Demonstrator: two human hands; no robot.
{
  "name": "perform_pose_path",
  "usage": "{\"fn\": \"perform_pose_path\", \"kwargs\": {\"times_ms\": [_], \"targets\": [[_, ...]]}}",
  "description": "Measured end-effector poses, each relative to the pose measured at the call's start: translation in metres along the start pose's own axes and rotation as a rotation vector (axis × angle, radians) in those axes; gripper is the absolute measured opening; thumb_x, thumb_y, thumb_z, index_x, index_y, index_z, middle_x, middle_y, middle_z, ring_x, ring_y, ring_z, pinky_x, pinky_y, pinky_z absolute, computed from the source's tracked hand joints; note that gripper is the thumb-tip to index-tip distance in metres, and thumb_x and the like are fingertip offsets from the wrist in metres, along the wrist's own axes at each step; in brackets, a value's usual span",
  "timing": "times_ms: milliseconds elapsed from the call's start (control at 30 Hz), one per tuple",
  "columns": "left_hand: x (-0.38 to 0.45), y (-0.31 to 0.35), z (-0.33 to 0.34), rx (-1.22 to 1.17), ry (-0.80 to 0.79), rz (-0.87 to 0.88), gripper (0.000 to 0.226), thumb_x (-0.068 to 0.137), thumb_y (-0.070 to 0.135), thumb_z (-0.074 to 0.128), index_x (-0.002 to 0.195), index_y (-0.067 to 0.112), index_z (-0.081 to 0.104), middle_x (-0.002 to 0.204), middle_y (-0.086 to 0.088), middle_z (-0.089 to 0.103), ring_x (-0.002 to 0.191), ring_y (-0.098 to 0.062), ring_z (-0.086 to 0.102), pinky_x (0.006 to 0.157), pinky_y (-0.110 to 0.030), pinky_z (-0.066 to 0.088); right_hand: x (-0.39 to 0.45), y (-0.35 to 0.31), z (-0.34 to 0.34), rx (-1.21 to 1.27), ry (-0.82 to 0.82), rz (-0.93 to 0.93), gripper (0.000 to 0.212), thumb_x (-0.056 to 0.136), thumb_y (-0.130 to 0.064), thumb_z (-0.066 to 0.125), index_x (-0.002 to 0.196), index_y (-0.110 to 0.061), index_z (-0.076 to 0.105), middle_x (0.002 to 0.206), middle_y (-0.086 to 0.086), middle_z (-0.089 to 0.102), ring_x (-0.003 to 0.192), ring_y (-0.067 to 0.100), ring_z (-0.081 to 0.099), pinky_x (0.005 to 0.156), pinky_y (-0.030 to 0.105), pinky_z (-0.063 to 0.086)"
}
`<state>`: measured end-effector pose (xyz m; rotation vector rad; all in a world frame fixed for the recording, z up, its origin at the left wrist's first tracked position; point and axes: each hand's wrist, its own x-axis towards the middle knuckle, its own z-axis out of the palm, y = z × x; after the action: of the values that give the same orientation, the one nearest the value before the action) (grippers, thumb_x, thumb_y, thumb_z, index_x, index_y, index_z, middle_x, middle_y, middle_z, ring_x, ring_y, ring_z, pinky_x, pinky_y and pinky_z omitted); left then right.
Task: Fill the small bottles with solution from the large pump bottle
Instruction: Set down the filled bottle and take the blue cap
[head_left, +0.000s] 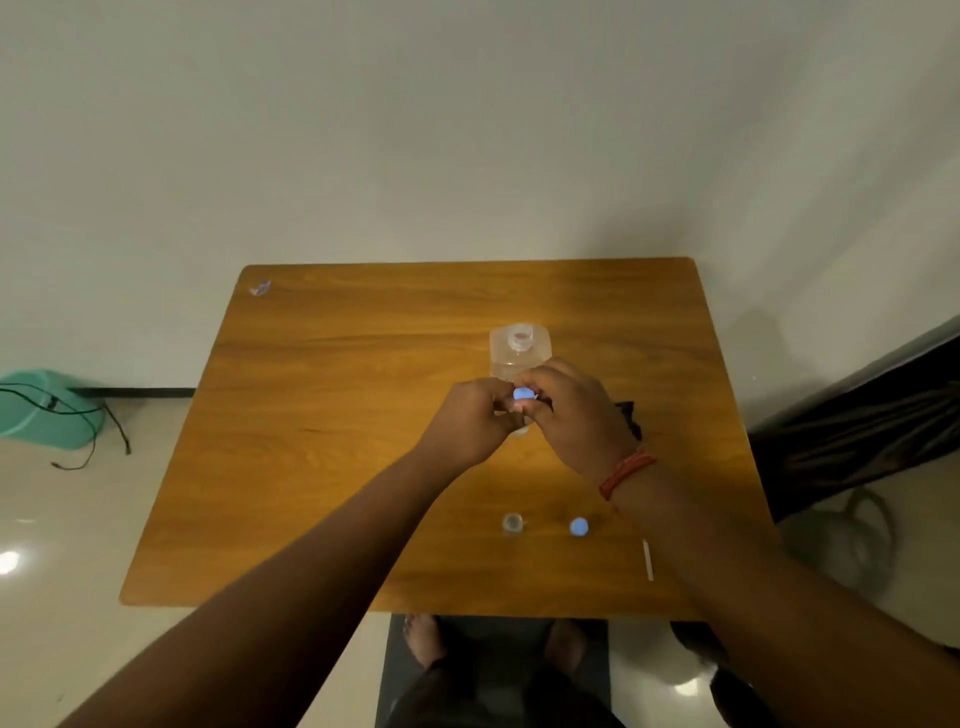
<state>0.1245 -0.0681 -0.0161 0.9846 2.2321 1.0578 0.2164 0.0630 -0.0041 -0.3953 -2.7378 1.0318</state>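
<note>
Small bottle (521, 415) sits pinched between both hands, just nearer than the large bottle (519, 349), whose neck stands open with no pump on it. Left hand (470, 423) curls round the body, likely steadying it, while right hand (571, 415) pinches the blue cap (522, 394), apparently twisting it. Nearer the person stand an uncapped small bottle (512, 523) and a loose blue cap (578, 527).

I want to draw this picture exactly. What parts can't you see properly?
- Small bottle in the head view: the left hand and right hand cover it below its blue cap.
- Large bottle: its liquid level is unreadable through clear plastic and blur.
- Black object: half hidden behind the right hand.
</note>
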Motion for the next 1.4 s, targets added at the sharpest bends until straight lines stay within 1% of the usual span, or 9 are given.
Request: {"fn": "perform_pose_path", "kwargs": {"times_ms": [133,400,600,767,900,967,1133,1267,1400], "targets": [[-0.002,-0.032,0.027,0.012,-0.006,-0.042,0.011,0.087,0.011,0.078,0.096,0.004,0.077,0.098,-0.006,0.077,0.093,-0.020,0.070,0.084,-0.029,0.052,-0.011,0.020,0.034,0.004,-0.029,0.083,0.029,0.089,-0.007,0.066,0.117,-0.010,0.068,0.114,0.004,0.064,0.101,0.019,0.060,0.082,0.022,0.045],[-0.007,-0.077,0.069,0.049,-0.066,-0.157,0.016,0.087,0.011,0.077,0.100,0.002,0.076,0.100,-0.013,0.076,0.097,-0.029,0.068,0.085,-0.044,0.053,-0.030,0.049,0.075,0.025,-0.103,0.186,0.027,0.089,-0.006,0.064,0.115,-0.011,0.067,0.114,0.005,0.062,0.103,0.021,0.059,0.085,0.030,0.048],[-0.010,-0.085,0.078,0.032,-0.068,-0.156,0.022,0.087,0.007,0.076,0.109,0.004,0.076,0.109,-0.011,0.076,0.104,-0.026,0.068,0.091,-0.041,0.054,-0.034,0.051,0.080,0.024,-0.101,0.195,0.029,0.090,-0.005,0.064,0.118,-0.010,0.066,0.116,0.006,0.062,0.104,0.022,0.059,0.089,0.035,0.051],[-0.010,-0.089,0.078,0.006,-0.056,-0.147,0.024,0.086,0.002,0.074,0.109,0.005,0.075,0.105,-0.010,0.076,0.099,-0.026,0.068,0.085,-0.038,0.053,-0.033,0.053,0.083,0.031,-0.102,0.176,0.026,0.089,-0.005,0.064,0.114,-0.011,0.066,0.113,0.005,0.062,0.102,0.022,0.059,0.086,0.037,0.052],[-0.012,-0.089,0.080,0.002,-0.061,-0.177,0.035,0.087,0.003,0.072,0.122,0.010,0.071,0.114,-0.009,0.075,0.105,-0.025,0.067,0.080,-0.027,0.046,-0.034,0.052,0.083,0.050,-0.121,0.191,0.033,0.090,-0.005,0.063,0.123,-0.012,0.062,0.121,0.005,0.060,0.108,0.021,0.059,0.090,0.036,0.052],[-0.013,-0.090,0.080,-0.014,-0.088,-0.222,0.048,0.088,0.006,0.074,0.135,0.013,0.064,0.129,-0.008,0.070,0.115,-0.023,0.064,0.086,-0.019,0.044,-0.036,0.054,0.081,0.059,-0.104,0.218,0.038,0.092,-0.008,0.062,0.129,-0.014,0.058,0.127,0.004,0.058,0.110,0.020,0.058,0.089,0.034,0.053],[-0.026,-0.096,0.064,-0.102,-0.144,-0.353,0.075,0.089,0.021,0.078,0.154,0.017,0.041,0.157,-0.007,0.045,0.140,-0.024,0.047,0.112,-0.037,0.045,-0.056,0.073,0.063,0.022,-0.024,0.295,0.035,0.095,-0.014,0.061,0.130,-0.017,0.058,0.127,0.001,0.056,0.101,0.012,0.057,0.087,0.031,0.052],[-0.058,-0.107,0.047,-0.130,-0.129,-0.432,0.063,0.097,0.026,0.067,0.154,0.025,0.040,0.160,-0.002,0.041,0.143,-0.024,0.045,0.112,-0.039,0.045,-0.086,0.091,0.054,-0.041,-0.055,0.365,0.029,0.097,-0.018,0.058,0.125,-0.016,0.060,0.125,0.003,0.055,0.106,0.019,0.058,0.087,0.035,0.053],[-0.091,-0.107,0.048,-0.194,-0.205,-0.394,0.061,0.099,0.019,0.064,0.153,0.029,0.040,0.161,0.001,0.039,0.146,-0.022,0.040,0.112,-0.031,0.041,-0.111,0.098,0.063,-0.136,-0.222,0.412,0.036,0.097,-0.028,0.058,0.132,-0.017,0.056,0.134,0.003,0.050,0.117,0.022,0.053,0.091,0.035,0.048]]}}
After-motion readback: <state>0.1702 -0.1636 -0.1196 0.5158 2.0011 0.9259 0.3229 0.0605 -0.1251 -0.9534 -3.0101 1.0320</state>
